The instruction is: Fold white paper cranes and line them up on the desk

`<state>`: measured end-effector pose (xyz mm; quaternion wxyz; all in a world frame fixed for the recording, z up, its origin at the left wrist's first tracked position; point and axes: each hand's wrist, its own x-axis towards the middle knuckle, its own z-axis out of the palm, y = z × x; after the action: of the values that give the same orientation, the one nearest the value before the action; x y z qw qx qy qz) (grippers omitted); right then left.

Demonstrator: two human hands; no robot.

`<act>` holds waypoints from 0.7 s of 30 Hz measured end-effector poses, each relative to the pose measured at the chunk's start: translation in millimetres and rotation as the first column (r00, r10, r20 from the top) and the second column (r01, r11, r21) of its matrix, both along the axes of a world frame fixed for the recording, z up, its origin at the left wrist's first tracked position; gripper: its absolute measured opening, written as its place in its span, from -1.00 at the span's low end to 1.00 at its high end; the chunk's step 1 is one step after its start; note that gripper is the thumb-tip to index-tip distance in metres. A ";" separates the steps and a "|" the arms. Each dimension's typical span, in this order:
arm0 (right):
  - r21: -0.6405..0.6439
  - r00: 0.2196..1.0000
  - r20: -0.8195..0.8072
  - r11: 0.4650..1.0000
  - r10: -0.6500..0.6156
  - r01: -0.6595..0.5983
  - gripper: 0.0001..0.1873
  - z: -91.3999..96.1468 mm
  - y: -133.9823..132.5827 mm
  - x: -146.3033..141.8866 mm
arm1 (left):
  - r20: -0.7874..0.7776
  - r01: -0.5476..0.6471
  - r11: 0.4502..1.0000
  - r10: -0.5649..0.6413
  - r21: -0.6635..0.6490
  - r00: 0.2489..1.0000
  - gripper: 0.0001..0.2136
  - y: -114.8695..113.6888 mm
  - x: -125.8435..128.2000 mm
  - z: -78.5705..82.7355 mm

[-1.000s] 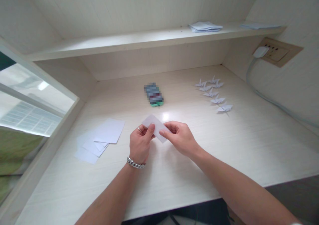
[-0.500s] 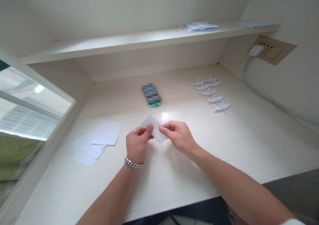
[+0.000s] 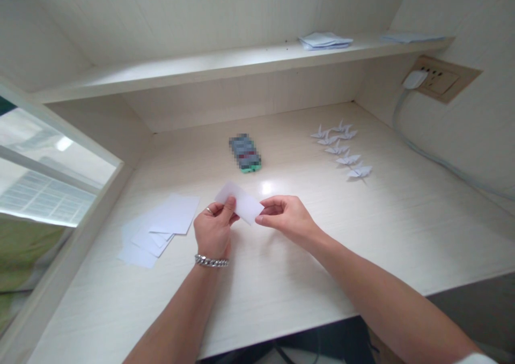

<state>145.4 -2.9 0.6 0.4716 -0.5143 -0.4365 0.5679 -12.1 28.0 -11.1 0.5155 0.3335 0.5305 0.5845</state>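
A white sheet of paper (image 3: 246, 205) is held above the desk, its corner pointing toward my right hand. My left hand (image 3: 215, 227), with a ring and a chain bracelet, pinches the sheet near its left side, thumb on top. Just right of the sheet is my right hand (image 3: 287, 216); its thumb and index finger are parted around the paper's right corner, and no grip on it shows. Several folded paper cranes (image 3: 337, 150) stand in a line at the right. Loose white sheets (image 3: 175, 213) overlap on the desk at the left.
A phone-like object (image 3: 245, 153), blurred out, lies beyond my hands. Paper stacks (image 3: 325, 41) rest on the shelf (image 3: 193, 74) over the desk (image 3: 306, 289). At the right wall a plug sits in a socket (image 3: 442, 80), and its cable (image 3: 434, 161) runs along the desk's right side.
My left hand has shifted left with the sheet and turned it. My right thumb and index finger have parted from their pinch on the paper.
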 end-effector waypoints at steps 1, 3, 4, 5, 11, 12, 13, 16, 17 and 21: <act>0.010 1.000 0.008 1.000 0.007 -0.007 -0.65 0.1 0.0 -0.2 | -0.012 0.001 1.000 -0.001 0.003 1.000 -0.65 -0.4 0.3 0.0; 0.040 1.000 0.008 0.999 0.022 -0.022 -0.67 -0.8 0.0 -0.7 | -0.033 0.006 1.000 -0.005 0.011 0.999 -0.66 -0.9 0.9 -0.2; 0.057 1.000 0.004 0.998 0.027 -0.027 -0.70 -1.7 0.1 -1.0 | -0.040 0.008 1.000 -0.007 0.013 0.999 -0.66 -1.0 1.2 -0.5; 0.075 1.000 0.004 0.997 0.028 -0.029 -0.72 -3.0 0.4 -1.1 | -0.047 0.010 1.000 -0.010 0.013 0.999 -0.66 -1.0 1.4 -0.8; 0.154 0.998 0.047 0.987 -0.047 0.039 -0.78 -8.3 5.4 6.6 | -0.152 0.069 0.986 -0.046 0.154 0.987 -0.74 -6.4 -0.8 2.1; 0.168 0.996 0.039 0.983 -0.077 0.069 -0.79 -7.6 6.4 9.0 | -0.204 0.112 0.972 -0.069 0.207 0.977 -0.78 -8.6 -1.5 4.1; 0.181 0.994 0.025 0.978 -0.109 0.103 -0.79 -6.3 7.3 11.2 | -0.267 0.163 0.952 -0.092 0.259 0.959 -0.82 -11.1 -2.0 6.4; 0.141 0.982 -0.100 0.975 -0.161 0.174 -0.69 0.0 8.2 14.5 | -0.423 0.330 0.841 -0.135 0.430 0.896 -0.96 -16.9 -3.0 12.6; 0.097 0.971 -0.173 0.978 -0.164 0.182 -0.65 2.4 7.8 14.3 | -0.477 0.378 0.797 -0.130 0.471 0.869 -0.96 -17.8 -3.3 14.0; -0.023 0.911 -0.383 0.987 -0.154 0.158 -0.56 8.6 4.8 9.9 | -0.671 0.500 0.697 -0.035 0.514 0.740 -0.87 -17.1 -3.4 15.5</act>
<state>155.3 1.9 9.3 0.5936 -0.4248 -0.2958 0.6162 -15.5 10.8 4.5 0.2433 0.7438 0.3645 0.5047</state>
